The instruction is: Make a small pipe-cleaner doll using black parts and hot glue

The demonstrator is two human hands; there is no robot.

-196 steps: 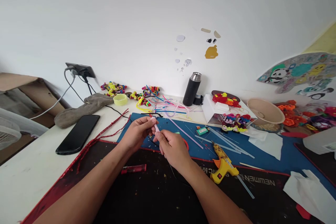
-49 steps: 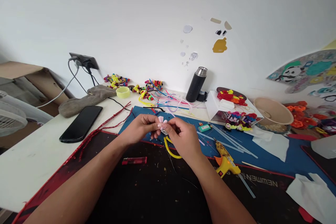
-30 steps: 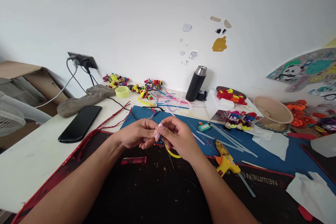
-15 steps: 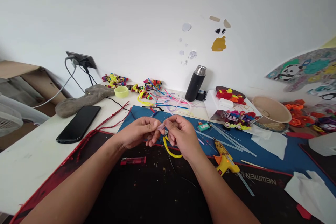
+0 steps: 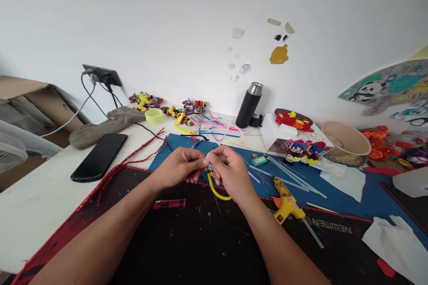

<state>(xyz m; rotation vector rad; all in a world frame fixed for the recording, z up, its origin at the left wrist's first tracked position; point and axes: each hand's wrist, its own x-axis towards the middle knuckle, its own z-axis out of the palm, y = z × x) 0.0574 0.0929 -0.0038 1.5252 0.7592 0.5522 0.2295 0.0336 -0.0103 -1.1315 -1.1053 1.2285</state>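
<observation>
My left hand (image 5: 182,165) and my right hand (image 5: 229,171) meet over the mat with thumbs and forefingers pinched together. Between the fingertips is a short pale-lilac piece, perhaps pipe cleaner, now almost wholly hidden by the fingers. Just below them, partly covered by my right hand, lies a tool with a curved yellow handle (image 5: 219,193). A red pen-like item (image 5: 169,204) rests on the dark mat below my left hand. To the right of my right hand lies a yellow glue gun (image 5: 286,202) with a clear glue stick in its back.
Loose glue sticks (image 5: 294,176) and a small green box (image 5: 259,160) lie on the blue mat (image 5: 354,209). Behind are pipe cleaners (image 5: 220,127), a black flask (image 5: 249,106) and a white box (image 5: 272,132). A phone (image 5: 99,158) lies left, a bowl (image 5: 347,138) right.
My left fingertips have moved right, closing up against my right fingertips. The lilac piece that showed between them is now mostly covered.
</observation>
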